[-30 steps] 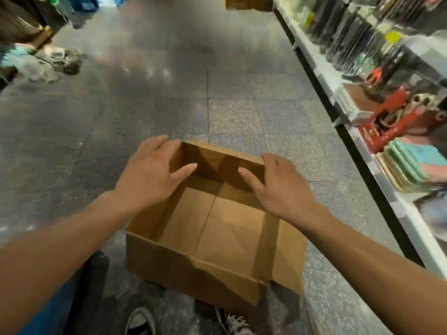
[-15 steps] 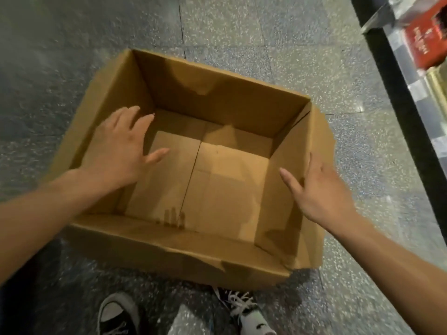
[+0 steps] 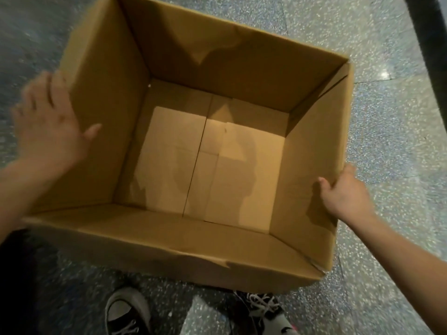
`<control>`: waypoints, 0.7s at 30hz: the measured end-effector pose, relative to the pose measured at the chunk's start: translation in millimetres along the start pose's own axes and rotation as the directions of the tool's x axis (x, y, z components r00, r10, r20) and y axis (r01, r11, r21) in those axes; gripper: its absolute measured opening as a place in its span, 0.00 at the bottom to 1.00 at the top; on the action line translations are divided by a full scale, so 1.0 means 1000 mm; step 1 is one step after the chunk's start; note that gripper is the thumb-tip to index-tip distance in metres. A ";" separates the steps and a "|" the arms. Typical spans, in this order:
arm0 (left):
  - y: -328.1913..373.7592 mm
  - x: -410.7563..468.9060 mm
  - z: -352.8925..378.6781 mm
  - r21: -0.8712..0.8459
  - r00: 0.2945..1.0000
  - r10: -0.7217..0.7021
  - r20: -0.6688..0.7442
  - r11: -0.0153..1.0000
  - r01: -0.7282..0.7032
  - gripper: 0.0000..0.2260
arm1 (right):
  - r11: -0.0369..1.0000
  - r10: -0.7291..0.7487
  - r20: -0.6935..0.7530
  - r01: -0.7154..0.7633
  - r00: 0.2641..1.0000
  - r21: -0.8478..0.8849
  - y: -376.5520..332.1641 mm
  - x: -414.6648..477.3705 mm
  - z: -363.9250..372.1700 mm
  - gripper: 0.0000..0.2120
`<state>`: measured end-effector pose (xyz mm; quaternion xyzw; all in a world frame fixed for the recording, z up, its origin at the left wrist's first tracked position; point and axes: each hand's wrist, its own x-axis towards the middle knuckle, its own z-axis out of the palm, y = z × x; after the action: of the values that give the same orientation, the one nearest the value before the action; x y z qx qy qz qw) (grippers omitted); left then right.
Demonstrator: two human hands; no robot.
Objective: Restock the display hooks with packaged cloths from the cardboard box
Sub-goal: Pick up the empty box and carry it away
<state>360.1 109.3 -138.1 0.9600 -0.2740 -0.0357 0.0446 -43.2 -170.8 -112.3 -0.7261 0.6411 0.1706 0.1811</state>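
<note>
Fingers (image 3: 349, 171) of the right hand (image 3: 344, 197) curl over the rim of the right wall, thumb inside, pinching the board. Fingers (image 3: 36, 93) of the left hand (image 3: 50, 126) are spread and fairly straight against the left wall, thumb on its inner face; blur hides finer detail. The cardboard box (image 3: 217, 52) stands open on the speckled floor (image 3: 387, 141), just ahead of the person's shoes (image 3: 128, 313). Only its bottom flaps show, no packaged cloths. Judged empty, it should be light, yet the thin walls flex and the near rim is torn. Hold opposite walls near the corners.
</note>
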 end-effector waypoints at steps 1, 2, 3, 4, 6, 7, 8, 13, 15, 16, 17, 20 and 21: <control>-0.012 0.009 0.002 -0.056 0.997 -0.071 0.033 0.996 0.072 0.45 | 1.000 0.002 -0.007 -0.002 1.000 0.020 -0.002 -0.001 -0.001 0.25; -0.018 0.012 0.002 -0.078 0.990 -0.114 0.085 0.990 0.120 0.44 | 0.999 0.004 -0.012 -0.003 1.000 0.048 -0.005 -0.003 -0.001 0.24; -0.018 0.011 -0.001 -0.069 0.980 -0.133 0.148 0.987 0.144 0.41 | 0.997 0.006 -0.013 -0.005 1.000 0.082 -0.007 -0.003 -0.001 0.23; -0.016 0.010 -0.004 -0.045 0.968 -0.147 0.201 0.986 0.159 0.36 | 0.993 0.013 -0.008 -0.012 1.000 0.116 -0.009 -0.004 0.000 0.23; -0.010 0.007 -0.008 -0.022 0.954 -0.185 0.236 0.980 0.196 0.24 | 0.982 0.018 -0.010 -0.016 1.000 0.187 -0.012 -0.004 -0.001 0.21; -0.007 0.007 -0.008 -0.030 0.954 -0.186 0.236 0.980 0.198 0.19 | 0.975 0.021 -0.015 -0.017 1.000 0.223 -0.014 -0.005 -0.003 0.20; -0.005 0.005 -0.010 -0.037 0.952 -0.189 0.242 0.978 0.203 0.17 | 0.967 0.023 -0.017 -0.017 1.000 0.255 -0.016 -0.006 -0.006 0.19; -0.007 0.001 -0.040 -0.162 0.936 -0.184 0.300 0.957 0.240 0.15 | 0.951 -0.001 -0.021 0.007 1.000 0.310 -0.031 -0.015 -0.042 0.16; -0.009 -0.003 -0.064 -0.207 0.941 -0.171 0.293 0.949 0.237 0.16 | 0.953 -0.026 -0.020 0.030 0.999 0.300 -0.039 -0.021 -0.067 0.15; -0.009 -0.006 -0.081 -0.213 0.937 -0.187 0.295 0.943 0.255 0.15 | 0.955 -0.043 -0.020 0.047 0.999 0.292 -0.043 -0.025 -0.083 0.15; -0.010 -0.007 -0.100 -0.224 0.933 -0.201 0.297 0.936 0.273 0.15 | 0.956 -0.059 -0.022 0.062 0.998 0.286 -0.048 -0.029 -0.100 0.15; -0.008 -0.007 -0.162 -0.253 0.934 -0.223 0.279 0.921 0.295 0.12 | 0.959 -0.083 -0.037 0.090 0.996 0.267 -0.061 -0.046 -0.161 0.13; -0.008 -0.006 -0.184 -0.257 0.936 -0.223 0.272 0.921 0.294 0.12 | 0.959 -0.090 -0.041 0.098 0.995 0.266 -0.066 -0.052 -0.183 0.14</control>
<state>376.2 131.0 44.2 0.9593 -0.1388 -0.1962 0.1483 19.2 -206.1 76.5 -0.7270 0.6254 0.0633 0.2761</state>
